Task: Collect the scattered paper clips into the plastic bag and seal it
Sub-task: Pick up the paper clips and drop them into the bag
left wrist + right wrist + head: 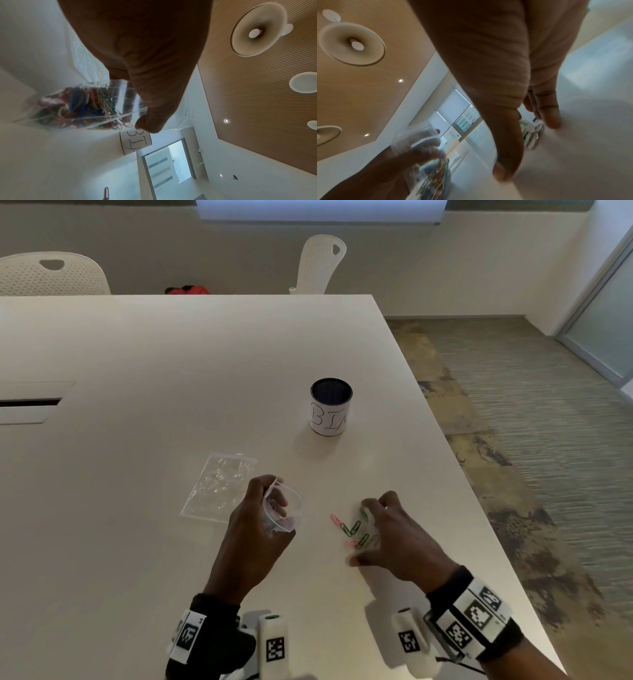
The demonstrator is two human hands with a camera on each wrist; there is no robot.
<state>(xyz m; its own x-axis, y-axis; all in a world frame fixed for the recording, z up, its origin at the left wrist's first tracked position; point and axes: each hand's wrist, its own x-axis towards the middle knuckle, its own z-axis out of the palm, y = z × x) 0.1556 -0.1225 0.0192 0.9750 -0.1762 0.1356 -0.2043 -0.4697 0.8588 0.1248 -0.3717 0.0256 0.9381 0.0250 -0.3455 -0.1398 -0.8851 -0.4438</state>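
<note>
Honestly the clips [356, 530] look like the fiddly part. A small bunch of green and pink ones lies loose on the bench [171, 354], near the right edge, right under the right hand [397, 537]. They're thin bent wire, light and slick on a smooth top, so I'd guess they skate away if you poke at them one by one. Better to rake them into a pile and pinch several at once, or slide them to the bench edge and catch them.

That right hand is spread over the bunch with fingers curled down at it. Fingertips [553, 121] sit at the bench surface beside a couple of clips, but I can't tell if the grip has actually closed on any yet; it's blurry.

The bag [282, 508] is up off the bench, just left of the clips, in the left hand [255, 530]. Thumb and fingers pinch it near the mouth, which gapes open toward the clips. The left wrist view shows a fat tangle of coloured clips already inside. Thin floppy plastic, so it'll sag and the mouth will collapse unless held by the rim. For sealing, I'd take it at the strip along the top.

Further out: a second clear bag [219, 486] lies flat to the left, and a cup [331, 407] marked "BIN" stands on the far side.
</note>
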